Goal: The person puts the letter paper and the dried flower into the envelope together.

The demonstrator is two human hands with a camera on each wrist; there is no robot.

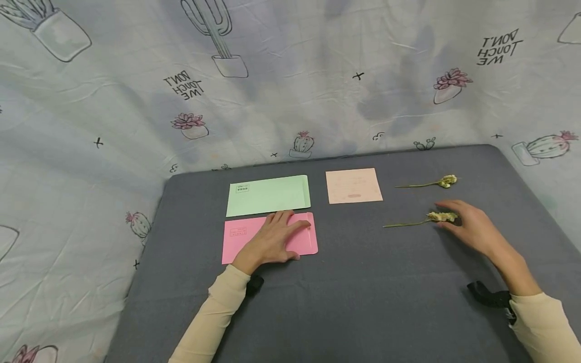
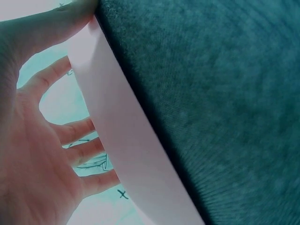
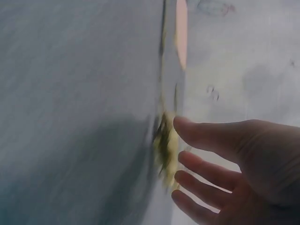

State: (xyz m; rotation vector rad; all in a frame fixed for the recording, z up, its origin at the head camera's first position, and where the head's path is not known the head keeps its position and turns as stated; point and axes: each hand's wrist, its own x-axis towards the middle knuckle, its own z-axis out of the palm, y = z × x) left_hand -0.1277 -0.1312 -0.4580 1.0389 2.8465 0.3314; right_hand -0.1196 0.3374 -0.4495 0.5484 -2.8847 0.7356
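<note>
The left hand lay spread across the pink envelope; the right hand, unclosed, bracketed a dried flower that hard pinching could crumble

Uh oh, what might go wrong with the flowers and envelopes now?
The near flower looks dry, so its head might crumble if the right grip beside it squeezes hard. Its thin stem might snap if it gets bent. The left grip rests on the pink envelope, so pressing hard could crease it, or a slip could push it into the green envelope just beyond.
</note>
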